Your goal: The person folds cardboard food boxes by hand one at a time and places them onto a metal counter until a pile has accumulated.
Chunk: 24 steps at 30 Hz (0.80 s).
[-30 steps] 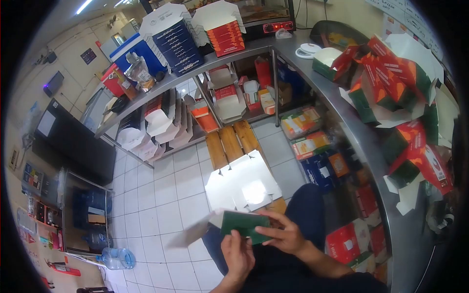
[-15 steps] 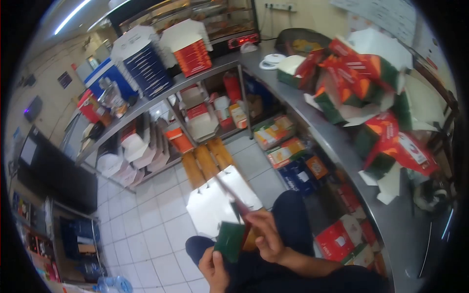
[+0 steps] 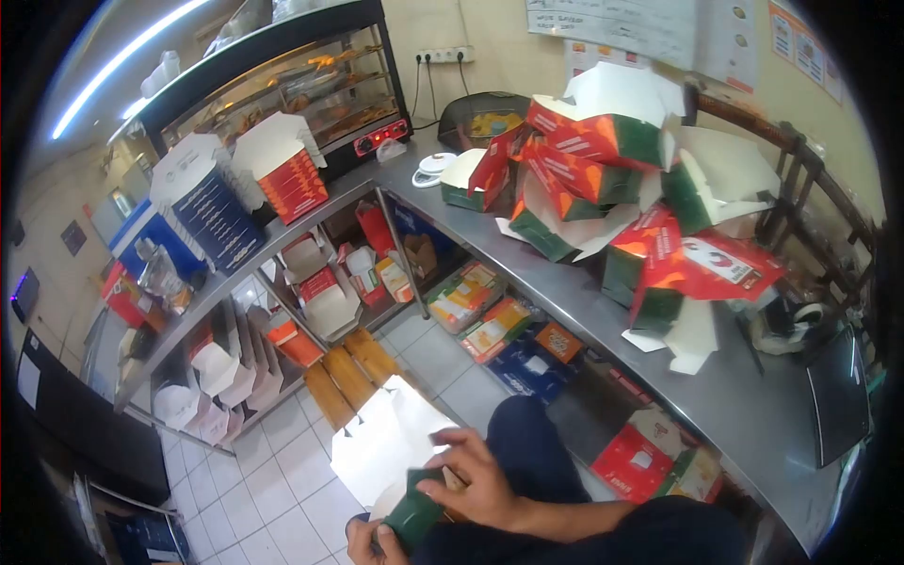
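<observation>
A partly folded carton with a green side and a white inside lies over my lap. Its large white flap spreads toward the wooden slats. My left hand grips the lower left edge of the green side with its fingers bent. Just above and to the right, my right hand pinches the upper part of the green side between thumb and fingers. The carton's underside is hidden by my hands and legs.
Red and green folded boxes are heaped on the metal counter at the right. Stacked blue cartons and red cartons stand by a glass food warmer. Below are shelves of flat boxes and a wooden slatted seat.
The view has swung right and up. The carton is now lower in view with its green side turned, and my right hand has moved onto its upper edge, closer to my left hand.
</observation>
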{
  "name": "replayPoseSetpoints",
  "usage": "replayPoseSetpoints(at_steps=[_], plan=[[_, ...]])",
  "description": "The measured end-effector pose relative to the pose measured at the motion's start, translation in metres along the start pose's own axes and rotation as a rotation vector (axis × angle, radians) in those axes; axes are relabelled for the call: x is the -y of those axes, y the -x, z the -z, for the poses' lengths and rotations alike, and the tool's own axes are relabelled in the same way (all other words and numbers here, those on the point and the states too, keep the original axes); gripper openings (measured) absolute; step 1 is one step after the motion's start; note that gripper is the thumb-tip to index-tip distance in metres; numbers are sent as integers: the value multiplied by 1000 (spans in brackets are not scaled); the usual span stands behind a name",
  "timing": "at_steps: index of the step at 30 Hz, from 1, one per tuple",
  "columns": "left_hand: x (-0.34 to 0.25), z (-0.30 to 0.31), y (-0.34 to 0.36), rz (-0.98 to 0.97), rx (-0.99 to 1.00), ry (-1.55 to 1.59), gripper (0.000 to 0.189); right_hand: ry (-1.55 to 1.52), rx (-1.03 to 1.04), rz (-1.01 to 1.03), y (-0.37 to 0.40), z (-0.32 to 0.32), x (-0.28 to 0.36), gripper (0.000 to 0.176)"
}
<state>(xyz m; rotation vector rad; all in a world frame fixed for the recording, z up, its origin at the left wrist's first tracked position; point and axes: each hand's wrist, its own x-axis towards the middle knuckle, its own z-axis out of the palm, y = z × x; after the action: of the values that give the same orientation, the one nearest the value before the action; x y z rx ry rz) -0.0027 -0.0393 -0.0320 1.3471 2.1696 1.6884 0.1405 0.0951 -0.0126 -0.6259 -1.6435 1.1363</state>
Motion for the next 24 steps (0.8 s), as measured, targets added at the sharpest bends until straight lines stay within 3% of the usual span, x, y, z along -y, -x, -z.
replayPoseSetpoints(at_steps=[1,2,3,5,6,8,10,12,13,15,17,18,19,20,21,23,24], plan=[[-1,1,1,-39,4,15,23,135,32,48,1,-1,6,26],[-2,2,1,-43,6,21,23,117,198,23,3,-1,8,26],[-3,3,2,-32,-13,41,24,-10,414,-74,0,2,4,29],[-4,7,0,-27,-39,58,26,-205,558,-158,4,3,-14,34],[-4,8,-2,-46,-21,102,27,-205,561,-147,2,7,-12,34],[-4,7,-8,-75,-14,151,28,-7,644,60,-3,16,-6,45],[-7,2,-13,-125,-90,53,30,71,670,53,-4,19,-12,50],[-4,-4,-16,-147,-226,34,55,166,686,48,-18,27,-2,60],[13,-17,-22,-224,-496,79,43,96,597,44,-30,35,2,60],[55,-47,-37,-255,-657,228,26,371,233,378,-71,61,25,68],[95,-66,-38,-7,-277,44,32,490,-35,514,-120,99,58,74],[111,-82,-42,-19,-66,10,38,660,-184,618,-143,120,84,73],[133,-95,-45,-175,154,-190,50,572,-340,595,-160,135,114,72],[171,-112,-37,-153,324,-262,62,595,-474,601,-179,149,133,73],[223,-130,-28,-273,436,-406,74,573,-587,624,-199,165,142,76],[251,-146,-14,-213,594,-616,82,848,-814,645,-200,184,159,78],[254,-146,-13,-227,631,-611,84,777,-843,682,-194,186,161,74]])
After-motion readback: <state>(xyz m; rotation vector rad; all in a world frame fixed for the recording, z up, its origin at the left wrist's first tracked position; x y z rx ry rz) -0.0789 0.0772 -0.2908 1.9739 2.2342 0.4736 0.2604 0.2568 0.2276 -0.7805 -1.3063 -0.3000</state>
